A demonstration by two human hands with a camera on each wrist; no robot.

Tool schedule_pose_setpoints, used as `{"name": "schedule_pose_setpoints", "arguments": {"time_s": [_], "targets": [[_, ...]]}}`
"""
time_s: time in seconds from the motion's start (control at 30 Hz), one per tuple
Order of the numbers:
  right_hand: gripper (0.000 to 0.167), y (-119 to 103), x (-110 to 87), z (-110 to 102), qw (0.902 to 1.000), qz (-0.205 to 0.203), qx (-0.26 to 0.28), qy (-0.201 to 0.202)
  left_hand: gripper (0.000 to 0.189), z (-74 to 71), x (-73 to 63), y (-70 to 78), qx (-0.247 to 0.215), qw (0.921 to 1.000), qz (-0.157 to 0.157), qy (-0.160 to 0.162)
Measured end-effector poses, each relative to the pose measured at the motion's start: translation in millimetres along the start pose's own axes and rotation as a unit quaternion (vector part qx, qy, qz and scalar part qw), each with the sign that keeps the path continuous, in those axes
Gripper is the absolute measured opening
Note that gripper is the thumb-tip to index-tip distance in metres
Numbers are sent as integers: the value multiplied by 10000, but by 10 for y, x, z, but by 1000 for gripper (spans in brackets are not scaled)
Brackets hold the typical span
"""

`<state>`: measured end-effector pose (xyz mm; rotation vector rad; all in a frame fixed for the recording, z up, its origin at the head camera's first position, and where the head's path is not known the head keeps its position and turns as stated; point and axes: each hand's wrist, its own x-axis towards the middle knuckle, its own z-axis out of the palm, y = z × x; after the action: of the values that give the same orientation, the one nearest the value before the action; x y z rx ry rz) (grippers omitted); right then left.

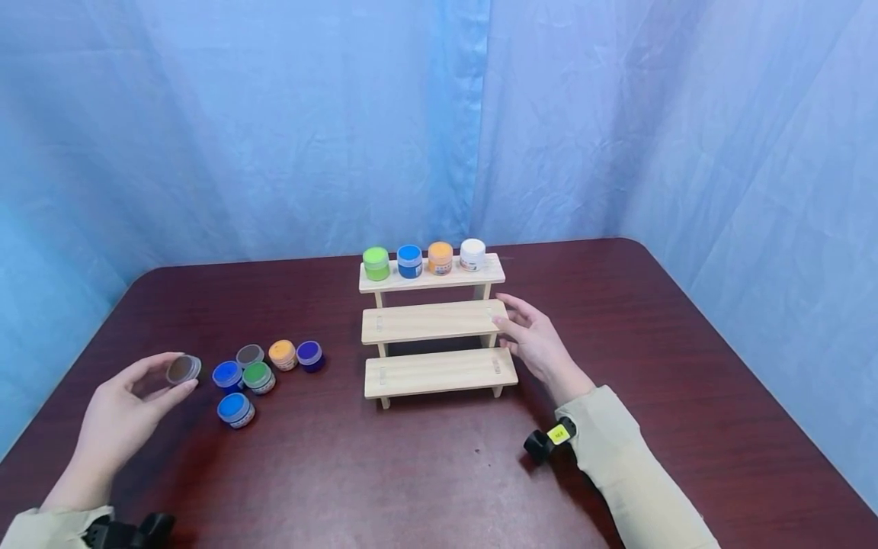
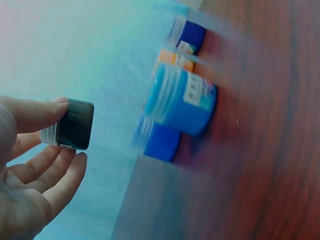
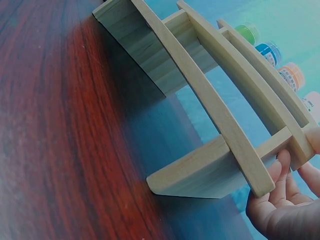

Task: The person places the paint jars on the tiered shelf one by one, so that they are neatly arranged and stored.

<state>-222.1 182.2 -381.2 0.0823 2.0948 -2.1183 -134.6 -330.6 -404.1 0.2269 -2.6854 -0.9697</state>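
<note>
My left hand pinches a small dark paint jar between thumb and fingers, to the left of a group of jars. In the left wrist view the same dark jar is held on its side, above the tabletop. My right hand grips the right end of the middle step of a three-step wooden display rack; in the right wrist view its fingers curl under the step. On the top step stand a light green jar, a blue jar, an orange jar and a white jar.
Near my left hand several jars stand on the dark red-brown table: a blue jar, a green jar, an orange jar, a purple jar and others. A light blue curtain hangs behind the table.
</note>
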Motion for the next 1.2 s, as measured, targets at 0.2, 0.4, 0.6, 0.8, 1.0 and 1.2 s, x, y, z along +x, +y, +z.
{"name": "schedule_pose_setpoints", "arguments": {"time_s": [0.2, 0.4, 0.6, 0.8, 1.0, 1.2], "targets": [[53, -17, -6, 6, 10000, 6, -41, 3, 52, -14, -32, 208, -422, 9989, 85, 187], [52, -17, -3, 14, 10000, 4, -47, 15, 48, -14, -78, 469, -801, 9961, 115, 358], [53, -15, -7, 17, 10000, -17, -4, -1, 46, 64, -50, 482, -1093, 9929, 82, 473], [53, -9, -13, 15, 10000, -24, 84, -32, 43, 121, -9, 480, -1268, 9909, 138, 430], [53, -3, -8, 9, 9999, -15, 99, -10, 43, 114, -51, 805, -1218, 9918, 216, 310], [54, 9, -6, -8, 9998, -66, 165, -48, 44, 301, 108, 748, -1389, 9890, 449, 221]]}}
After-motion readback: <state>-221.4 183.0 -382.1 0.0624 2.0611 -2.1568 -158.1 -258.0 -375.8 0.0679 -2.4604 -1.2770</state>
